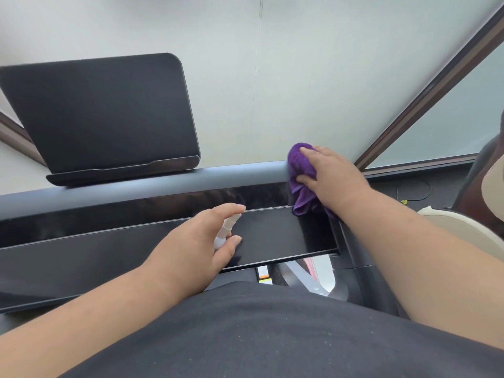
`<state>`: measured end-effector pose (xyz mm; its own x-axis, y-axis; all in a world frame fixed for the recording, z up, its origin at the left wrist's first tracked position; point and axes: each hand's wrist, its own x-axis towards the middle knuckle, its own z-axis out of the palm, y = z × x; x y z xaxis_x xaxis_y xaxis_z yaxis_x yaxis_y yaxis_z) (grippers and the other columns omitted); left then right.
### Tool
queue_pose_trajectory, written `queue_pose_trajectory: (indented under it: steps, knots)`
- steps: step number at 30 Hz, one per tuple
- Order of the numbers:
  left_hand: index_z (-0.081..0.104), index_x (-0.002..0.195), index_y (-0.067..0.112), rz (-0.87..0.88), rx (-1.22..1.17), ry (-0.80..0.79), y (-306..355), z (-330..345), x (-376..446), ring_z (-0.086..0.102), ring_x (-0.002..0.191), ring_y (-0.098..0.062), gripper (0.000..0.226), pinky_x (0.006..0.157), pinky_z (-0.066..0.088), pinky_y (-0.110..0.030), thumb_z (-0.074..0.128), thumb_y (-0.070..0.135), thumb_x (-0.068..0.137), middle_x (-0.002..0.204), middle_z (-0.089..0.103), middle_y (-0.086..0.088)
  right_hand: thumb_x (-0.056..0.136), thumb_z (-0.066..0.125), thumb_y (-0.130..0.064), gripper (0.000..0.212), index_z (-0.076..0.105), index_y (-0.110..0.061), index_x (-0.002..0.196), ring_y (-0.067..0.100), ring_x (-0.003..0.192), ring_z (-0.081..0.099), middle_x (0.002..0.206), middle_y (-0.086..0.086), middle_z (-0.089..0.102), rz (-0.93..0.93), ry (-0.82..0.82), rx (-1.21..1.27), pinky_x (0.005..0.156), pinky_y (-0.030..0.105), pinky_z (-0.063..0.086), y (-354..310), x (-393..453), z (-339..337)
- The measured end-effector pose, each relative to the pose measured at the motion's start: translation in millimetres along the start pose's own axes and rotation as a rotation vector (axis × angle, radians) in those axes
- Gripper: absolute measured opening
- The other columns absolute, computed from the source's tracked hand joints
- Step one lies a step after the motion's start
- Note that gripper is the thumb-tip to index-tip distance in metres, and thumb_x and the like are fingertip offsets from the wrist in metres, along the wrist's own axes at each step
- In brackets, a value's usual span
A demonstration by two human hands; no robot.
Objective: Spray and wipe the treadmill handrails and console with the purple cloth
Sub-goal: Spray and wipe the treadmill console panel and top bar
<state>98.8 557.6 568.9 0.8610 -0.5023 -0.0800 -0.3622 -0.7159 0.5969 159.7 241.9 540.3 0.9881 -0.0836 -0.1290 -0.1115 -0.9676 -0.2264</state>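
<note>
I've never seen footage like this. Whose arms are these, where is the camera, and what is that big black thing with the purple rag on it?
There is no robot here: the one picture comes from a camera worn on a person's head, looking down at their own arms. The black thing is a treadmill's console, with a grey handrail running across it and a dark screen standing above. The right hand presses a purple cloth around the right end of the rail, wiping it. The left hand holds a small white spray bottle over the console, forefinger on its top.
</note>
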Motion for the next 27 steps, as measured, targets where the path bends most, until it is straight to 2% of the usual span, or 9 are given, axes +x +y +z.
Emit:
queue_pose_trajectory:
  steps: [2, 5, 8, 9, 11, 14, 19, 22, 27]
  knots:
    - [0.026, 0.130, 0.063, -0.006, -0.008, 0.013, -2.0, -1.2, -2.7, 0.055, 0.090, 0.006, 0.052, 0.072, 0.038, -0.010, 0.052, 0.051, 0.087, 0.096, 0.051, 0.033, 0.094, 0.059, -0.044, 0.061, 0.040, -0.025, 0.149, 0.025, 0.138, 0.039, 0.151, 0.006, 0.044, 0.035, 0.045, 0.066, 0.114, 0.039, 0.031, -0.2, -0.5, -0.9]
    - [0.027, 0.131, 0.063, -0.019, -0.008, 0.014, -5.5, -1.8, -6.3, 0.055, 0.087, 0.004, 0.052, 0.074, 0.038, -0.014, 0.052, 0.052, 0.087, 0.098, 0.054, 0.029, 0.096, 0.056, -0.038, 0.050, 0.048, -0.022, 0.143, 0.025, 0.128, 0.048, 0.138, 0.004, 0.056, 0.071, 0.181, 0.314, 0.109, 0.038, 0.037, -22.1, 2.8, -0.5]
    - [0.028, 0.130, 0.065, -0.013, -0.005, 0.021, -5.4, -3.1, -8.1, 0.053, 0.092, 0.009, 0.051, 0.072, 0.036, -0.010, 0.051, 0.053, 0.087, 0.098, 0.053, 0.033, 0.095, 0.060, -0.032, 0.052, 0.048, -0.021, 0.144, 0.020, 0.131, 0.046, 0.141, 0.002, 0.054, -0.041, 0.182, 0.530, 0.113, 0.034, 0.031, -71.2, -0.6, 5.5]
    - [0.028, 0.130, 0.065, -0.011, -0.005, 0.022, -5.1, -3.6, -8.0, 0.052, 0.092, 0.011, 0.051, 0.072, 0.036, -0.009, 0.052, 0.053, 0.087, 0.097, 0.052, 0.034, 0.095, 0.061, -0.033, 0.055, 0.046, -0.020, 0.146, 0.020, 0.134, 0.043, 0.145, 0.004, 0.051, -0.136, 0.139, 0.503, 0.115, 0.032, 0.027, -89.2, -2.5, 11.6]
    - [0.029, 0.130, 0.066, 0.000, 0.003, 0.029, -3.7, -4.3, -6.8, 0.050, 0.094, 0.016, 0.050, 0.071, 0.036, -0.007, 0.052, 0.053, 0.087, 0.097, 0.050, 0.039, 0.095, 0.058, -0.042, 0.061, 0.038, -0.025, 0.150, 0.023, 0.144, 0.029, 0.156, 0.006, 0.038, -0.325, 0.030, 0.248, 0.120, 0.036, 0.016, -119.0, -6.4, 27.8]
    - [0.024, 0.127, 0.073, 0.019, 0.023, 0.022, 0.1, -3.9, -4.8, 0.047, 0.095, 0.023, 0.054, 0.072, 0.035, -0.004, 0.053, 0.053, 0.087, 0.098, 0.044, 0.046, 0.095, 0.049, -0.047, 0.067, 0.020, -0.037, 0.155, 0.026, 0.151, 0.009, 0.165, 0.004, 0.012, -0.378, -0.031, -0.052, 0.122, 0.046, 0.004, -127.0, -6.5, 44.5]
    - [0.026, 0.126, 0.073, 0.022, -0.003, 0.010, 5.0, -0.8, -0.1, 0.050, 0.096, 0.017, 0.052, 0.071, 0.036, -0.007, 0.053, 0.054, 0.086, 0.097, 0.050, 0.039, 0.092, 0.060, -0.048, 0.077, 0.020, -0.034, 0.156, 0.024, 0.148, 0.020, 0.164, 0.004, 0.019, -0.260, -0.023, -0.064, 0.121, 0.041, 0.013, -83.8, 0.9, 29.4]
    - [0.027, 0.129, 0.067, 0.034, -0.004, -0.007, 8.4, 3.1, 3.6, 0.049, 0.096, 0.017, 0.050, 0.071, 0.036, -0.007, 0.052, 0.053, 0.087, 0.097, 0.049, 0.039, 0.090, 0.063, -0.049, 0.077, 0.024, -0.032, 0.155, 0.025, 0.145, 0.027, 0.162, 0.004, 0.025, -0.088, -0.021, -0.066, 0.117, 0.037, 0.020, -36.8, -1.0, 9.6]
    - [0.026, 0.130, 0.064, 0.055, -0.001, -0.027, 10.8, 6.2, 7.1, 0.050, 0.096, 0.015, 0.051, 0.071, 0.035, -0.007, 0.051, 0.053, 0.088, 0.098, 0.049, 0.039, 0.091, 0.064, -0.044, 0.073, 0.031, -0.026, 0.153, 0.030, 0.135, 0.041, 0.152, 0.008, 0.039, 0.212, 0.000, 0.052, 0.112, 0.040, 0.035, 22.2, -20.1, -2.8]
